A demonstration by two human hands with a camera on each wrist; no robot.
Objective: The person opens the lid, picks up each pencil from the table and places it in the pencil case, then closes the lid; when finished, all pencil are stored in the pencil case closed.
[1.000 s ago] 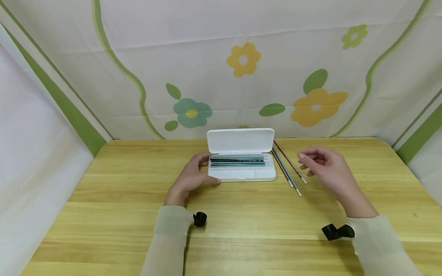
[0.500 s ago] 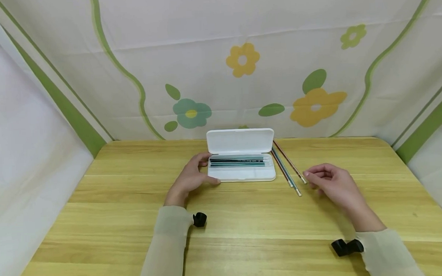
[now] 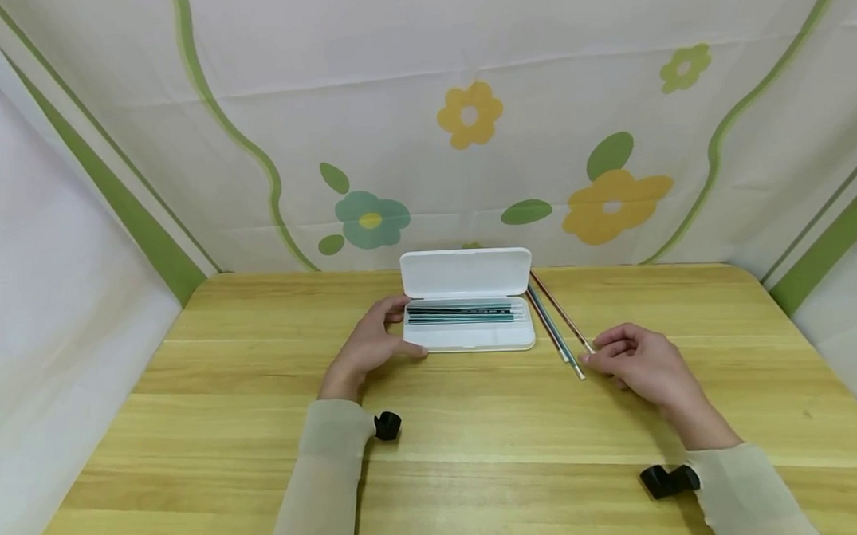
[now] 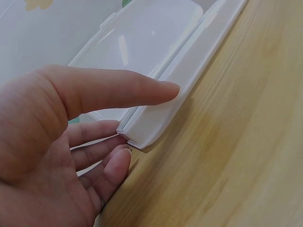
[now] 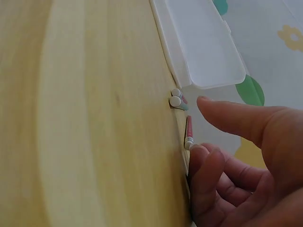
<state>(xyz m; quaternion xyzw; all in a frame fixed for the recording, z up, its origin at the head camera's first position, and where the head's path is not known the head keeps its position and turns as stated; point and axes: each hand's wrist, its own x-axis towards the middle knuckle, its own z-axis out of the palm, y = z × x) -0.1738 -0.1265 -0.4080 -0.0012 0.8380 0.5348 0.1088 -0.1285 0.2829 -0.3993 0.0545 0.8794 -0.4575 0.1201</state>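
Observation:
A white pencil case (image 3: 469, 339) stands with its lid raised, several green and black pencils (image 3: 461, 315) lying in its rear part. My left hand (image 3: 369, 343) holds the case's left end. In the left wrist view the thumb lies along the front wall, the other fingers against the end. My right hand (image 3: 644, 363) is at the eraser end of a reddish pencil (image 3: 561, 310) on the table. In the right wrist view a fingertip meets or nearly meets the pencil's white eraser, while the thumb stands apart from it. A teal pencil (image 3: 557, 334) and another reddish one lie just left.
The wooden table (image 3: 479, 449) carries the case near its back edge. Behind it hangs a white cloth (image 3: 423, 140) with printed flowers, and another white cloth (image 3: 62, 275) hangs at the left. A black wrist mount (image 3: 387, 426) sits on the left sleeve.
My right hand has come down toward the front and reached the eraser end of the outermost reddish pencil. The left hand and the case have stayed in place.

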